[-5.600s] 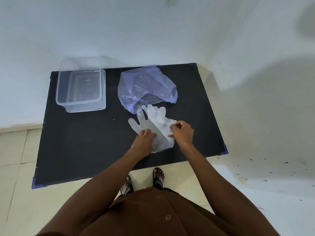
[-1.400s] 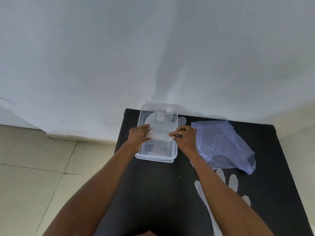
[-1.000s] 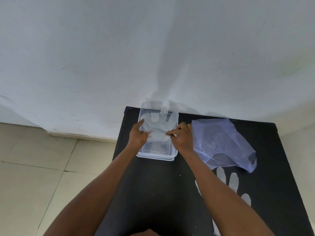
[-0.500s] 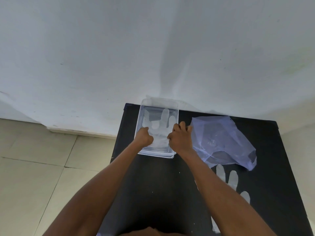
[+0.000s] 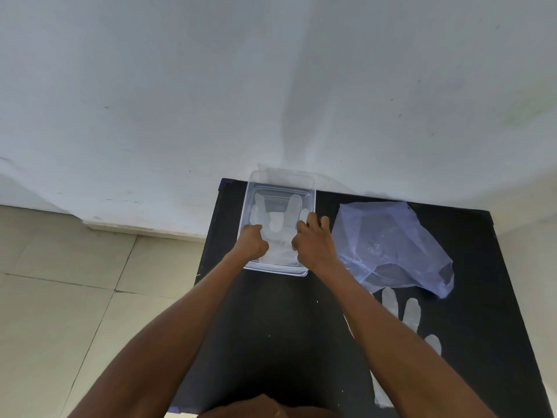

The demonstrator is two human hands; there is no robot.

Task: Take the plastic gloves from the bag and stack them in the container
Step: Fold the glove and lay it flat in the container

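Clear plastic glove (image 5: 278, 233) now lies flat in the container (image 5: 310, 188); your left hand (image 5: 251, 244) & right hand (image 5: 313, 239), fingers curled, press its cuff. More gloves (image 5: 404, 312) wait on the black table (image 5: 271, 342) by the blue bag (image 5: 388, 245).

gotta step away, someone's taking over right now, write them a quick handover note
Left hand and right hand are both down in the clear container, pressing one plastic glove flat; whether either is pinching it is unclear.
Container sits at the far left corner of the black table. The bag lies to its right.
Done: one glove in.
Left: a second glove lies on the table, partly under the right forearm; check the bag for more.
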